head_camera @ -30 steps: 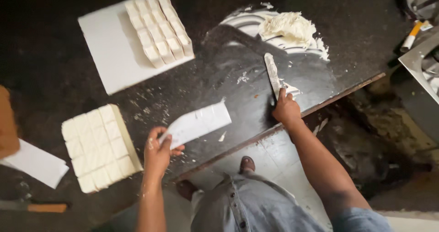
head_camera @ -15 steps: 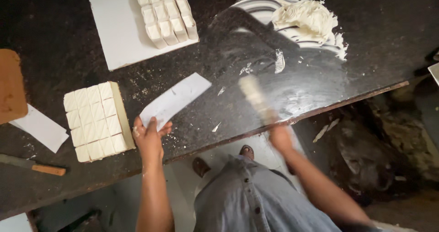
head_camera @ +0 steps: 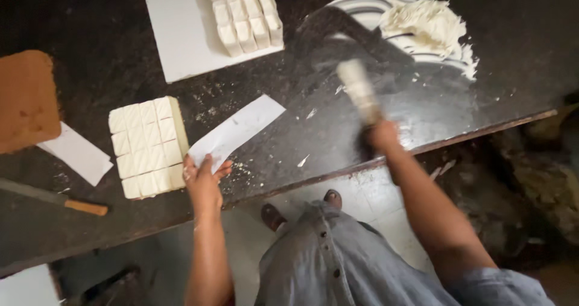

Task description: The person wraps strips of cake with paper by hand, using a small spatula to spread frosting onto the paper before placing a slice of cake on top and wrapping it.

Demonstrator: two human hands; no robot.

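The left hand (head_camera: 204, 182) pinches the near end of a long white paper strip (head_camera: 236, 131) lying flat on the dark stone worktop (head_camera: 289, 125), just beside a scored cream block of cut cubes (head_camera: 148, 146). The right hand (head_camera: 380, 136) is closed around the handle of a paste-coated flat spatula (head_camera: 359, 91), blade raised and blurred. Keep the strip pressed flat and the blade at a shallow angle, judging by the smears. Farther off sits a mound of white paste (head_camera: 425, 22); another cube batch (head_camera: 244, 13) rests on a white board (head_camera: 175, 28).
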